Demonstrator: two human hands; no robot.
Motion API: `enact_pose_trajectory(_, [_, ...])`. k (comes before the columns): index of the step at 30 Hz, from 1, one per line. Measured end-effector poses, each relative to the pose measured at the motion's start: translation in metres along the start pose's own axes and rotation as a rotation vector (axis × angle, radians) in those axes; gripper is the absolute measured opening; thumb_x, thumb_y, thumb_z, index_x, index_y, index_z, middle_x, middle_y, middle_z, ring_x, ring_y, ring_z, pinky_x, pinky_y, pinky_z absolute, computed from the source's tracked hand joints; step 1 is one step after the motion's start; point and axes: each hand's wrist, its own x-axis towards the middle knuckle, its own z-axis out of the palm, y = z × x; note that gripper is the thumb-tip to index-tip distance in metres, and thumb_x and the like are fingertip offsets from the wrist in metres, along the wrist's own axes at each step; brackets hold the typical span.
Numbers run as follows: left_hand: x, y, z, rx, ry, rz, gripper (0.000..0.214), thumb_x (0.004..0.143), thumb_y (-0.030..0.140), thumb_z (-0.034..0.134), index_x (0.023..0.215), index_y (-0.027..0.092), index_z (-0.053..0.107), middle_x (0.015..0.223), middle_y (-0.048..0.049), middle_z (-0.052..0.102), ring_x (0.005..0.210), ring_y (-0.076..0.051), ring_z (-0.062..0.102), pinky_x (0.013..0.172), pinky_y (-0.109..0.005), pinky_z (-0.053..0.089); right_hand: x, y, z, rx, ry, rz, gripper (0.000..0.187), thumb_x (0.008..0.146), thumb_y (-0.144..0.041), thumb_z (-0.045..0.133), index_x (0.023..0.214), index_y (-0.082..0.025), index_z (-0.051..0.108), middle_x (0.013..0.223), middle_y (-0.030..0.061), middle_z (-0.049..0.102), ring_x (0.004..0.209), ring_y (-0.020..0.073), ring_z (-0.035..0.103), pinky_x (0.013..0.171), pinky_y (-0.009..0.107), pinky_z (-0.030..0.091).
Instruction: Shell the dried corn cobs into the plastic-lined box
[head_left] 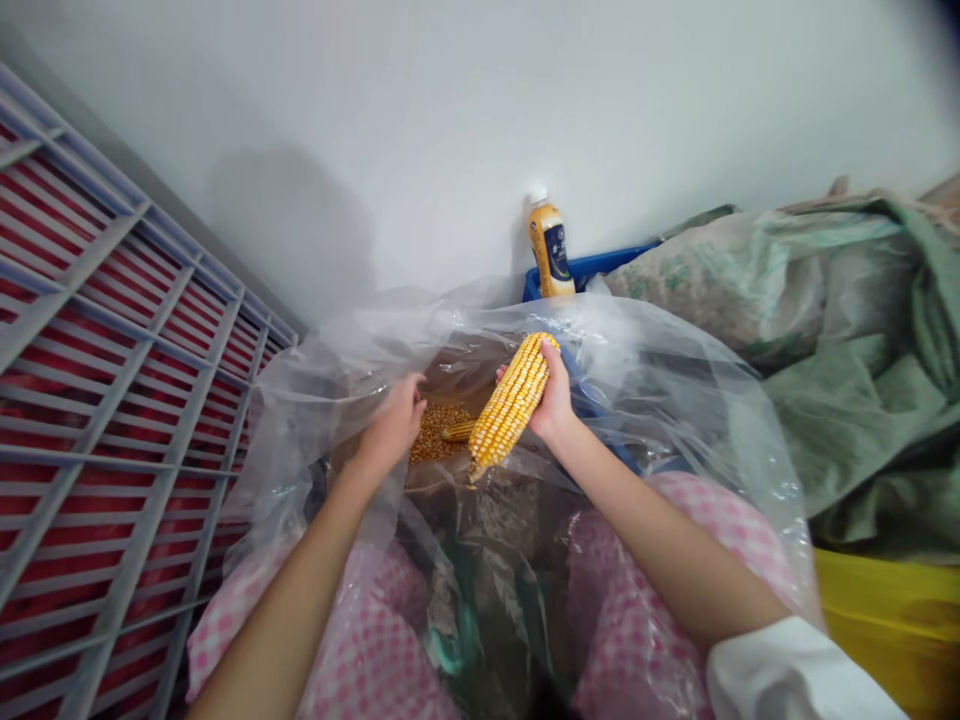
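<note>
Over the plastic bag (660,400), where's the corn cob (510,405)?

In the right hand (553,400), fingers wrapped round it, low end slanting toward the left hand (394,425), can't tell if those curled fingers hold anything

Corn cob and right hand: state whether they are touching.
Touching. The head view shows the right hand gripping the corn cob, its fingers and palm pressed against the kernels.

A dried yellow corn cob (511,405), tilted, its kernels apparently all in place.
</note>
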Motion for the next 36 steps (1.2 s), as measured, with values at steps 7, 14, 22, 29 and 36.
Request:
enact_pose_trajectory(7, [-0.009,0.013,0.015,0.107,-0.296,-0.016,0.035,0.087,0.036,0.031,0.108,0.021,0.054,0.108,-0.0112,0.063,0.099,-0.026,0.058,0.087,-0.039,0.04,0.001,0.014,0.002,0.042,0.122,0.027,0.017,0.065,-0.028,0.067,0.075,-0.019,0.057,0.061,-0.0044,0.059,0.056,0.0107,0.054,0.059,0.023,0.047])
enact_pose_trajectory(14, [-0.013,0.042,0.039,-0.505,-0.23,0.024,0.056,0.079,0.047,0.05,0.124,0.017,0.037,0.127,-0.01,0.05,0.113,-0.021,0.05,0.095,-0.032,0.039,-0.013,0.02,0.011,0.094,-0.002,0.129,0.011,0.07,-0.028,0.06,0.076,-0.019,0.06,0.069,-0.0036,0.062,0.063,0.0112,0.054,0.063,0.024,0.046])
enact_pose_trajectory(22, [-0.009,0.034,0.043,-0.631,-0.168,-0.01,0.057,0.067,0.037,0.067,0.112,0.013,0.042,0.117,-0.0132,0.054,0.108,-0.024,0.052,0.093,-0.039,0.04,-0.017,0.018,0.01,-0.052,-0.12,0.137,0.018,0.068,-0.032,0.058,0.081,-0.021,0.059,0.074,-0.0021,0.061,0.074,0.0154,0.055,0.07,0.028,0.045])
enact_pose_trajectory(29, [-0.01,0.032,0.047,-0.7,-0.101,0.092,0.066,0.062,0.033,0.071,0.115,0.013,0.037,0.118,-0.0135,0.052,0.108,-0.023,0.051,0.094,-0.038,0.039,-0.019,0.024,0.004,-0.33,-0.39,-0.208,0.03,0.073,-0.036,0.059,0.1,-0.025,0.059,0.101,-0.0006,0.063,0.09,0.0182,0.058,0.079,0.031,0.046])
enact_pose_trajectory(36, [-0.012,0.035,0.049,-0.75,-0.07,0.158,0.069,0.062,0.035,0.071,0.117,0.014,0.034,0.122,-0.0159,0.048,0.113,-0.026,0.048,0.095,-0.041,0.038,-0.022,0.023,0.002,-0.537,-0.434,-0.486,0.039,0.081,-0.044,0.048,0.113,-0.023,0.056,0.116,0.0024,0.059,0.109,0.0218,0.052,0.098,0.037,0.037])
